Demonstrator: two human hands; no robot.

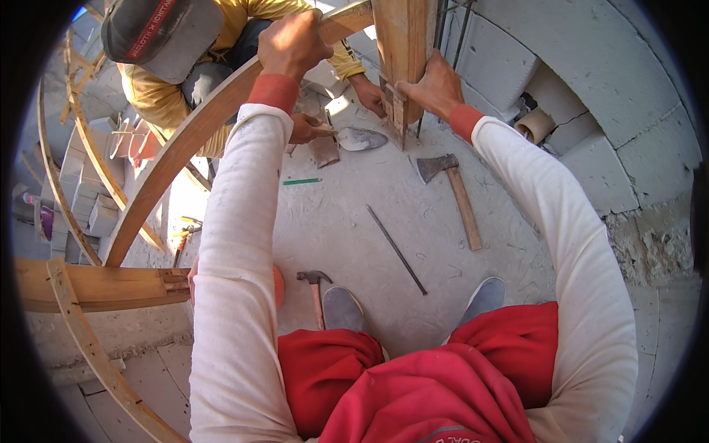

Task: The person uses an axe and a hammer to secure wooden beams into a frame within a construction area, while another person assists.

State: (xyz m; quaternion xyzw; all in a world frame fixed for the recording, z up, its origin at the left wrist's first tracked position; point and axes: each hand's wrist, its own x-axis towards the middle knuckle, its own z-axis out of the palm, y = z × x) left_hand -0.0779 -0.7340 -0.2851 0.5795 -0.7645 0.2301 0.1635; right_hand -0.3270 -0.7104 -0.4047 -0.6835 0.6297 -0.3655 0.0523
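Observation:
My left hand point(294, 46) is closed over a long wooden beam point(181, 151), which looks curved and runs from the lower left up to the post. My right hand point(434, 88) grips the side of an upright wooden post point(402, 44), its thumb across the near face; the fingers behind are partly hidden. At the post's foot is a narrow wooden strip point(396, 114), touched by a co-worker's hand point(367, 94). The co-worker's other hand point(304, 128) holds a trowel point(361, 139) by its handle, blade pointing toward the post.
On the concrete floor lie an axe point(459, 196), a steel rod point(396, 249), a green pencil-like stick point(302, 181) and a hammer point(316, 295). The co-worker's grey cap point(159, 37) is close at upper left. A block wall point(598, 81) with a pipe end point(535, 125) curves along the right.

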